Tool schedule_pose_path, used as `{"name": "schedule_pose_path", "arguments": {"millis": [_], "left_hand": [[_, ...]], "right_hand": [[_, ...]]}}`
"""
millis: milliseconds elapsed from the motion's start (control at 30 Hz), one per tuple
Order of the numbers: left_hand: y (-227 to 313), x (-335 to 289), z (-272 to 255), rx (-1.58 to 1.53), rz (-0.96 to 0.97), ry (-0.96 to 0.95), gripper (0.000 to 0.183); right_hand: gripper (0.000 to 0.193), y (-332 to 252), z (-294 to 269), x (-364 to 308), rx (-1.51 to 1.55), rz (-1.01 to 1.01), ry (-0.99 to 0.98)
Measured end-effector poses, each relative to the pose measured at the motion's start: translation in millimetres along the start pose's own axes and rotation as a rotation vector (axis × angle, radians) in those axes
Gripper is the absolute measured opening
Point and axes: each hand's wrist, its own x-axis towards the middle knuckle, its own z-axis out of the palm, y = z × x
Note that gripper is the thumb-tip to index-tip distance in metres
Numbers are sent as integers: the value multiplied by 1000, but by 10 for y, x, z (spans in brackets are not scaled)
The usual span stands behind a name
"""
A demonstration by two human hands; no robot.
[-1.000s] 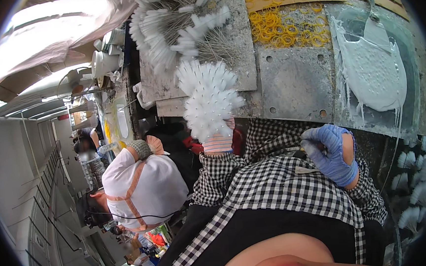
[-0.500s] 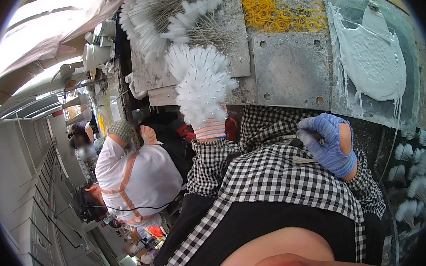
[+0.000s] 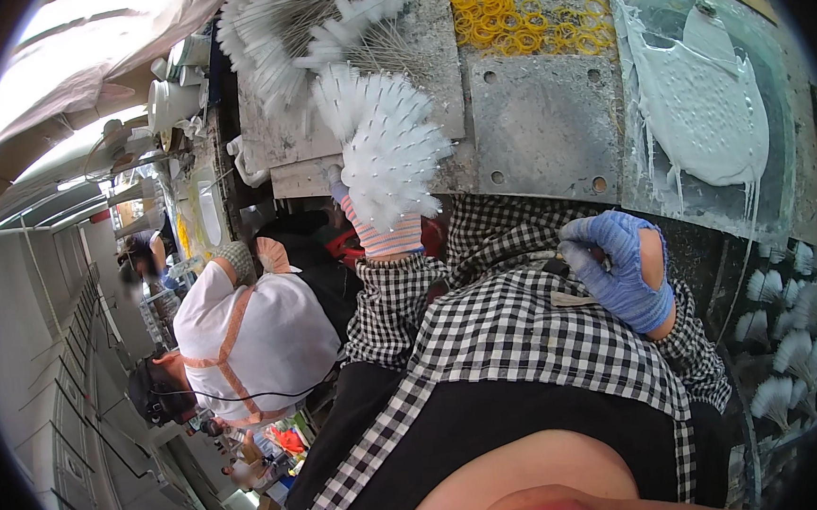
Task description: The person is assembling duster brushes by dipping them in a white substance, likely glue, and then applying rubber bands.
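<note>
My left hand (image 3: 383, 236), in an orange-striped glove, grips a thick bundle of white bristle brushes (image 3: 392, 152) with thin wire tips. The bundle fans out upward and hides most of the fingers; one fingertip shows at its left side. It is held in front of the work table's near edge. My right hand (image 3: 625, 268), in a blue knit glove, hovers by my checked apron (image 3: 528, 332) below the metal plate. Its fingers are loosely curled in, and nothing shows in them.
More white wire brushes (image 3: 271, 47) lie piled at the far left. Yellow rubber bands (image 3: 516, 25) are scattered behind a metal plate (image 3: 547, 132). Right of it, a spatula (image 3: 710, 30) rests in white paste (image 3: 711, 111). Fanned brush bundles (image 3: 794, 351) stand lower right. A co-worker (image 3: 254, 342) sits at left.
The brush bundle in my left hand has tilted and turned slightly, baring a fingertip at its left. The whole view has shifted a little; my right hand stays curled near the apron.
</note>
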Motion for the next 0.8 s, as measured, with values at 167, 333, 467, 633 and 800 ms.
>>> {"name": "schedule_pose_path", "arguments": {"millis": [167,333,467,633,800], "left_hand": [[52,63,-17,796,196,134,92],[-125,64,95,325,-63,-44,99],[-287,139,164,374,-98,-7,99],[-433,398,137,700,-125,132,85],[-1186,1026,-115,1149,118,116,62]], "right_hand": [[12,-5,53,38,14,-11,7],[12,9,35,15,22,7,0],[12,43,-51,48,18,-17,14],[9,-13,-188,-8,-69,41,65],[15,386,-473,20,-79,6,49]]}}
